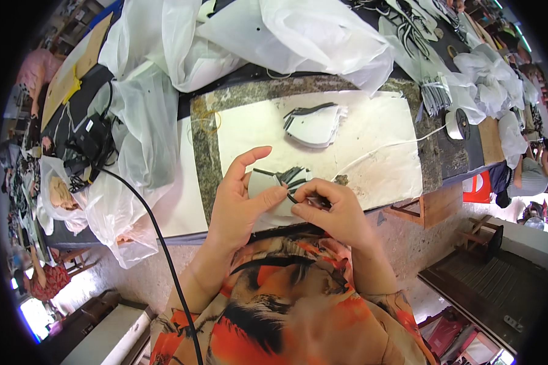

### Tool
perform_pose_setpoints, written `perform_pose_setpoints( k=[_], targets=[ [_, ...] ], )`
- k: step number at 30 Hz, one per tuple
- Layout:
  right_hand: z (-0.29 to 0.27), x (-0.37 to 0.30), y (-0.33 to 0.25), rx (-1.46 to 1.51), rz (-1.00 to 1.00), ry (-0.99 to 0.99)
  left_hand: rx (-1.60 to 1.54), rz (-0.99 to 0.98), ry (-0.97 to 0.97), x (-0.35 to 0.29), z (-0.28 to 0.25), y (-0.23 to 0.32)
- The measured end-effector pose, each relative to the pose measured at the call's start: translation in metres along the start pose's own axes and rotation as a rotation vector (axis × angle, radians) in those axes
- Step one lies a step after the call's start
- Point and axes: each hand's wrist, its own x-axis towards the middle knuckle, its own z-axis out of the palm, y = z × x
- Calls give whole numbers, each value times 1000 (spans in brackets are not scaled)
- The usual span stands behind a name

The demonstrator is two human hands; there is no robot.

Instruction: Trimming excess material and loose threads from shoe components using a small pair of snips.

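My left hand (pixel 240 198) is closed on some light grey, flat cut pieces (pixel 263 180) with black strips along them, the thumb pressing on top and the index finger stretched away. My right hand (pixel 335 210) pinches the end of a black strip (pixel 293 198) at the right side of these pieces. Its fingertips are partly hidden behind the curled fingers. Farther off, a stack of similar grey pieces (pixel 313 129) with a black edge lies on a white sheet (pixel 377 134).
Under the sheet is a worn stone slab (pixel 206 146). White plastic bags (pixel 298 30) crowd the table's far side and left. A spool (pixel 460 125) with white cord stands to the right, near bundled grey strips (pixel 435 97). A black cable (pixel 155 228) hangs at the left.
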Motion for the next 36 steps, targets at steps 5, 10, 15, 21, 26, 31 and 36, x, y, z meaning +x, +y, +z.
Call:
perform_pose_setpoints(
  k=[5, 10, 15, 21, 26, 31, 36],
  targets=[
    [0, 4, 4, 60, 9, 16, 19, 57, -14, 0, 1, 2],
    [-28, 25, -4, 48, -27, 168, -95, 129, -16, 6, 5, 1],
    [-81, 69, -17, -417, -248, 135, 199, 162, 15, 1, -16, 2],
    [-99, 101, -21, -869, -474, 404, 1108, 401, -204, -17, -17, 1],
    [-84, 70, -25, -671, -268, 390, 1202, 405, -201, -25, -26, -9],
    [-50, 47, 7, -770, -115, 24, 1180, 379, -228, -23, -29, -8],
    [-37, 50, 13, -855, -191, 91, 1184, 398, -222, -24, -31, -9]
  ],
)
